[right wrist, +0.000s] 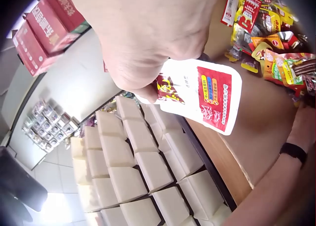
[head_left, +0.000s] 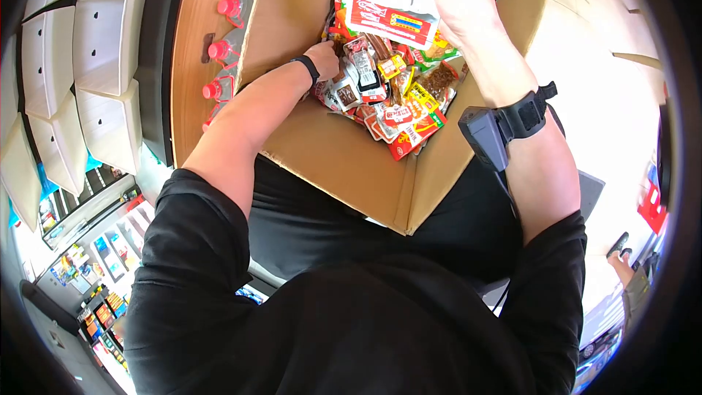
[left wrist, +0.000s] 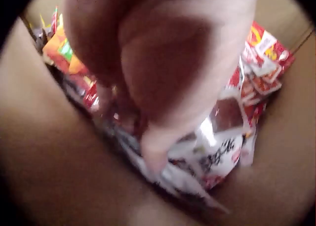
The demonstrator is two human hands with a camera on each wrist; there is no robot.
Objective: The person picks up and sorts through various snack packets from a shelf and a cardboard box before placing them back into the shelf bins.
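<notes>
My right hand (head_left: 468, 4) pinches a white and red fish-tail snack packet (head_left: 391, 18) above the cardboard box (head_left: 340, 168). In the right wrist view the same snack packet (right wrist: 202, 95) hangs flat between thumb and curled fingers. Down inside the box, my left hand (head_left: 325, 61) reaches into a pile of small snack packets (head_left: 387, 106) near the left wall. Its thumb touches a white packet (left wrist: 217, 159) in the left wrist view; the other fingertips are blurred and partly hidden, so I cannot tell whether they grip anything.
Bottles with pink caps (head_left: 229, 7) line a wooden surface (head_left: 191, 51) left of the box. Beyond stand rows of cream bins (head_left: 106, 44). Red cartons (right wrist: 47, 31) show in the right wrist view. A person's leg (head_left: 621, 267) is visible far right.
</notes>
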